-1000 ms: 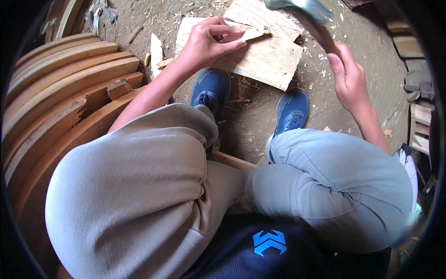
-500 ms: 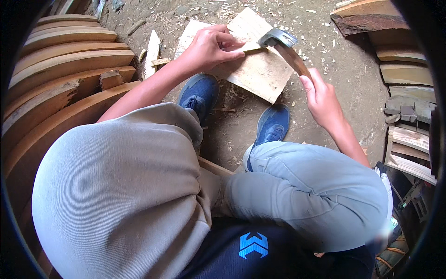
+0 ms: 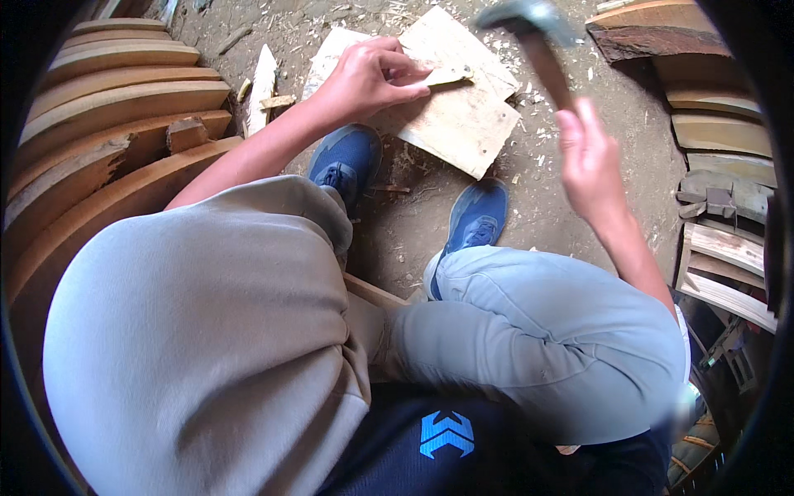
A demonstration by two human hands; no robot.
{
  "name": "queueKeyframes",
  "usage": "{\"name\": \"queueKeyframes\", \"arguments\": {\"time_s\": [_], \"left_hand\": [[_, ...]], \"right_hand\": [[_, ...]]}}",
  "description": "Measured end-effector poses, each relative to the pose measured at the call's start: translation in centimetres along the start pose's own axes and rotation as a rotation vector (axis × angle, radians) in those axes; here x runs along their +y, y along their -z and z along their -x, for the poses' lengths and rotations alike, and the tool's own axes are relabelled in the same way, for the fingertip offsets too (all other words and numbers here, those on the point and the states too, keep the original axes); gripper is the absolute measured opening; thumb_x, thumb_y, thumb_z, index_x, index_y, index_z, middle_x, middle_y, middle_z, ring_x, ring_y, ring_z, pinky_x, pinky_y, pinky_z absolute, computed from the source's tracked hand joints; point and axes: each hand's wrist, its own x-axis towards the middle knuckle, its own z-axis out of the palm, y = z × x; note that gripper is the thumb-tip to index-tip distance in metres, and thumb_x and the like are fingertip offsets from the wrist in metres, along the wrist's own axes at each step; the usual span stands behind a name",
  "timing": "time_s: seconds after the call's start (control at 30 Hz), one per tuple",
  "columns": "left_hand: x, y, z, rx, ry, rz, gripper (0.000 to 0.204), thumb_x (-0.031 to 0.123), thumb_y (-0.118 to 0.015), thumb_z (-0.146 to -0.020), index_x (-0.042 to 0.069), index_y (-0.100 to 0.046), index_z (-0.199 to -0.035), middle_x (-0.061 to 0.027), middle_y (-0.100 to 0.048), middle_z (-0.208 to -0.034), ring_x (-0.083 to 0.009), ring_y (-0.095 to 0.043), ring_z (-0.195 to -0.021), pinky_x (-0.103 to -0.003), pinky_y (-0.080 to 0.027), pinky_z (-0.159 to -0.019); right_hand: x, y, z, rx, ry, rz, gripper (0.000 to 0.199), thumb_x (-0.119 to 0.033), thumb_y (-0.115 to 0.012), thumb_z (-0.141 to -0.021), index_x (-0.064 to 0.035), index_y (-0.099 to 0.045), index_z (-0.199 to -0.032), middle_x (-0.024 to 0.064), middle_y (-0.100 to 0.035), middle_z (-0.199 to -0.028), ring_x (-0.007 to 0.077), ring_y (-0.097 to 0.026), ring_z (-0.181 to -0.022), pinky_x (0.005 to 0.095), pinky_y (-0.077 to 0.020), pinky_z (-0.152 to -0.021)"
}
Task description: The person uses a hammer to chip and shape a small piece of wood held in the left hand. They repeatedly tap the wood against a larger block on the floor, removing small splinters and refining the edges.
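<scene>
Head view: left hand (image 3: 364, 78) pinches peg (image 3: 447, 76) on board (image 3: 463, 124); right hand (image 3: 589, 157) grips raised hammer (image 3: 538, 33). Strike squarely, fingers clear.

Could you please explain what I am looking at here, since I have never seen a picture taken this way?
This is one wide fisheye view from a camera worn on a person's head, looking down past their knees, so straight edges bend near the rim. No machine is involved, only two bare hands. The left hand pins a small wood strip onto a flat board lying on the dirt floor. The right hand grips a hammer, raised and blurred. Blue shoes sit below the board, and curved wooden planks are stacked at the left.
</scene>
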Motion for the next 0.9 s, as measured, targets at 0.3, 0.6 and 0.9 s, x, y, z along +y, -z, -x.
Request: {"name": "queueKeyframes", "arguments": {"time_s": [0.3,0.6,0.9], "left_hand": [[0.3,-0.4,0.1,0.002,0.010,0.020,0.030,0.024,-0.086,-0.080,0.010,-0.081,-0.107,-0.0045,-0.061,-0.077,-0.0145,-0.058,-0.072,-0.032,-0.048,-0.064],[0.6,-0.3,-0.3,-0.002,0.000,0.005,0.030,0.026,-0.086,-0.081,0.009,-0.081,-0.105,-0.0050,-0.058,-0.074,-0.0150,-0.056,-0.071,-0.033,-0.047,-0.064],[0.6,-0.3,-0.2,0.012,-0.061,-0.095,0.028,0.027,-0.084,-0.079,0.008,-0.078,-0.100,-0.0095,-0.064,-0.080,-0.0231,-0.065,-0.075,-0.037,-0.053,-0.067]], "right_hand": [[1.1,-1.5,0.6,-0.077,-0.085,0.023,0.025,-0.030,-0.052,-0.107,-0.0061,-0.052,-0.114,0.0295,-0.063,-0.074,0.0506,-0.065,-0.077,0.0555,-0.0460,-0.059],[1.9,-1.9,0.8,-0.002,0.028,0.042,0.023,-0.030,-0.052,-0.107,-0.0067,-0.051,-0.112,0.0259,-0.062,-0.068,0.0474,-0.066,-0.069,0.0550,-0.0456,-0.055],[3.0,0.6,-0.2,0.155,-0.036,-0.126,0.028,-0.032,-0.051,-0.108,-0.0049,-0.059,-0.114,0.0145,-0.056,-0.066,0.0247,-0.059,-0.058,0.0381,-0.0427,-0.055]]}}
